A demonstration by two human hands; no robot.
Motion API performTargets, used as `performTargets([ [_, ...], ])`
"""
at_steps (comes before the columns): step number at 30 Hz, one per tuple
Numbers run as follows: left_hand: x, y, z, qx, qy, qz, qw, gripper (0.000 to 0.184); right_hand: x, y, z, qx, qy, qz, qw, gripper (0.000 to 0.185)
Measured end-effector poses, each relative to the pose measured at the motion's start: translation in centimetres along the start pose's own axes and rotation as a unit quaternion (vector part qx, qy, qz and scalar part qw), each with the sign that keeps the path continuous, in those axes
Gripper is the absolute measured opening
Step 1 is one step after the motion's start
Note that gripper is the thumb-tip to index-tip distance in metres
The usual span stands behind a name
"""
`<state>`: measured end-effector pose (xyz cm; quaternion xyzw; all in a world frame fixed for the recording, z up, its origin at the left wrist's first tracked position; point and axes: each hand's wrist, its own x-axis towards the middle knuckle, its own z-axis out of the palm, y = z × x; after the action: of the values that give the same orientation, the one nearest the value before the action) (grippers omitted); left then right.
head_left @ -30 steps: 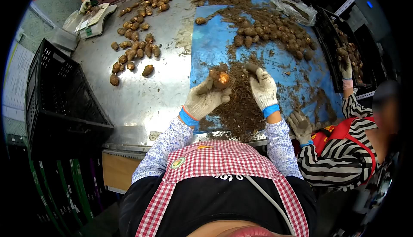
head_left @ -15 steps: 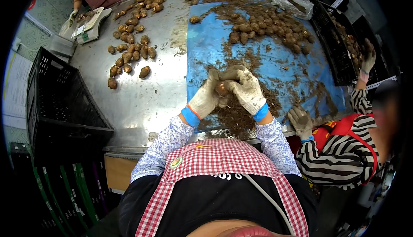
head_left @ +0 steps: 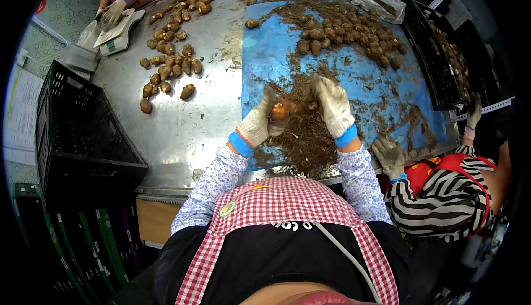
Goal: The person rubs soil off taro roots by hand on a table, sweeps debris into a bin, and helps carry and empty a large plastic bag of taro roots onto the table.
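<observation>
In my left hand is a brown taro corm with an orange-pink cut end facing right. The glove's fingers are wrapped round it. My right hand is a little to the right, apart from the corm, with its fingers curled in. A small dark, reddish bit shows at its fingertips, too small to name. Both gloves are dirty white with blue cuffs. Under my hands, a heap of brown root fibres covers part of the blue sheet.
Loose corms lie on the metal tabletop at left; a larger pile sits on the sheet. A black crate stands left, another crate right. A co-worker's gloved hand rests nearby; another person works at a scale.
My hands have moved apart, the right one going up and right, while the left keeps the taro corm. The person at the scale now has both hands over it; the right co-worker's far hand has lowered.
</observation>
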<state>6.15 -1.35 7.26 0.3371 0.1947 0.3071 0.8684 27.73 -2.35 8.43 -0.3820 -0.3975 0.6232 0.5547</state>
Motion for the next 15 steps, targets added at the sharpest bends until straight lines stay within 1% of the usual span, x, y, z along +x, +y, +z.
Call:
performTargets([
  [1,-0.1,-0.1,0.1,-0.019,0.020,-0.007,1.000,0.082,-1.1,-1.7,2.4,-0.100,-0.020,-0.032,0.994,0.019],
  [2,-0.2,-0.1,0.1,-0.037,0.041,-0.014,0.998,0.084,-2.1,-3.5,4.9,-0.198,-0.033,-0.067,0.977,0.021],
  [4,-0.3,0.2,1.3,0.003,0.036,-0.012,0.999,0.083,-3.3,-3.8,6.6,-0.253,-0.038,-0.065,0.965,0.023],
  [5,-0.4,0.2,1.8,0.023,0.033,-0.012,0.999,0.083,-3.1,-2.8,6.1,-0.335,-0.083,-0.099,0.933,0.023],
  [6,-0.3,0.2,1.7,0.022,0.046,-0.018,0.999,0.081,-3.0,-1.6,5.4,-0.296,-0.078,-0.135,0.943,0.021],
  [9,0.9,-1.8,-0.7,-0.084,-0.101,-0.015,0.991,0.076,-3.1,-1.9,5.1,-0.222,-0.011,-0.071,0.972,0.020],
  [10,0.7,-2.2,-0.4,-0.083,-0.109,0.006,0.991,0.068,-2.8,-1.2,4.7,-0.258,0.012,-0.125,0.958,0.019],
  [11,0.6,-2.4,0.8,-0.036,-0.013,0.036,0.999,0.064,-2.8,-1.1,4.6,-0.247,0.025,-0.117,0.962,0.018],
  [12,0.4,-2.4,2.4,0.012,0.083,0.066,0.994,0.061,-3.0,-1.0,4.6,-0.236,0.039,-0.109,0.965,0.018],
  [13,0.3,-2.4,3.2,0.059,0.178,0.095,0.978,0.057,-3.1,-0.9,4.6,-0.226,0.052,-0.100,0.967,0.018],
  [14,0.3,-2.1,2.7,0.067,0.151,0.110,0.980,0.053,-3.1,-0.6,4.4,-0.285,0.058,-0.101,0.951,0.019],
  [15,0.1,-1.8,1.9,0.035,0.104,0.096,0.989,0.054,-3.0,-0.6,4.3,-0.328,0.063,-0.094,0.938,0.021],
])
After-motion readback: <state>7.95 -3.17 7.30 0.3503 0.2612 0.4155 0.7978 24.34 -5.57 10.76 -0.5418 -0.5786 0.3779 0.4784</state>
